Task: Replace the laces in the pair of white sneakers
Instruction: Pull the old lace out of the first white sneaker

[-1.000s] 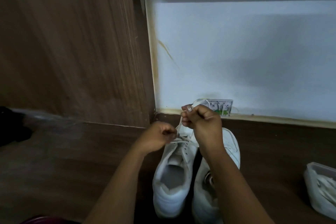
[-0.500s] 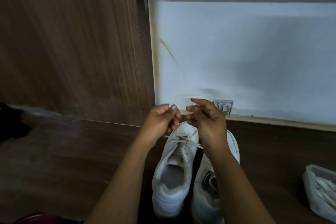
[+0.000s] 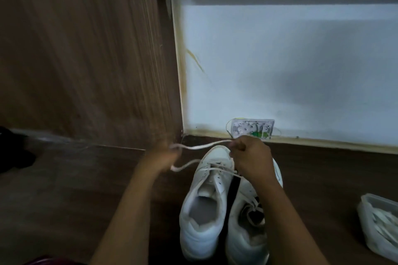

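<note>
Head view: above one white sneaker [image 3: 206, 200], beside its mate [image 3: 247, 234] on the dark floor [image 3: 64, 189], the right hand [image 3: 251, 157] pinches a white lace [image 3: 200, 147]. The blurred left hand [image 3: 163, 154] seemingly grips its loop. A lopsided tug could unthread it.

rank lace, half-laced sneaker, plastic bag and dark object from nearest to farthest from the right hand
1. lace: pinched in the right hand, running left.
2. half-laced sneaker: toe just left of that hand.
3. plastic bag: at the right edge.
4. dark object: far left edge.
</note>
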Motion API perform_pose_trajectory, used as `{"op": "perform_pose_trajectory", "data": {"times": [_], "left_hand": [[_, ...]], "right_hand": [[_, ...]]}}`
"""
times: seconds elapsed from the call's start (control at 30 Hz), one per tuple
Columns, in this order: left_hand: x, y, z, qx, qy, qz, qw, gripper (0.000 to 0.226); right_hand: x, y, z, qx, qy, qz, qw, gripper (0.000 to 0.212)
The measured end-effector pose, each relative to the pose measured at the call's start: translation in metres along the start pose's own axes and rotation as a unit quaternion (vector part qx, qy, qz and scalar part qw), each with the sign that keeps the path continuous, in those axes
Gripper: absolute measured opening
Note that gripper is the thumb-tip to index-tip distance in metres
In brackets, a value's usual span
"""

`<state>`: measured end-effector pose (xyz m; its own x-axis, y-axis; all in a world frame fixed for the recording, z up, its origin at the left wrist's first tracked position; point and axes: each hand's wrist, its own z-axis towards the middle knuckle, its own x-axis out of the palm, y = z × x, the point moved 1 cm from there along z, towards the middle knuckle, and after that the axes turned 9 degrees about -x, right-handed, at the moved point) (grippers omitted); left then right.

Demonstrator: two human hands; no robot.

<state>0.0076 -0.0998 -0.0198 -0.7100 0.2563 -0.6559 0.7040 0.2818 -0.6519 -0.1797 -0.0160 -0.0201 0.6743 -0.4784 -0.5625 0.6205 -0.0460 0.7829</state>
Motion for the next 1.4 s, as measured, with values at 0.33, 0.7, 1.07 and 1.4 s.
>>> {"op": "perform_pose_trajectory", "data": {"times": [0.33,0.7,1.07,1.4], "left_hand": [[0.068,-0.028,-0.012,0.303,0.064,0.102,0.945,0.019],[0.075,-0.026,-0.005,0.269,0.068,0.118,0.953,0.019],[0.073,-0.013,0.007,0.235,0.132,0.003,0.963,0.037],[0.079,-0.012,0.007,0.231,0.107,-0.09,0.963,0.031]], "right_hand": [[0.022,-0.024,0.003,-0.019,0.14,-0.152,0.978,0.008],[0.02,-0.026,0.008,-0.014,0.163,-0.146,0.976,0.019],[0.022,-0.029,0.008,-0.039,0.145,-0.149,0.977,0.021],[0.025,-0.025,0.007,-0.041,0.158,-0.16,0.973,0.01]]}}
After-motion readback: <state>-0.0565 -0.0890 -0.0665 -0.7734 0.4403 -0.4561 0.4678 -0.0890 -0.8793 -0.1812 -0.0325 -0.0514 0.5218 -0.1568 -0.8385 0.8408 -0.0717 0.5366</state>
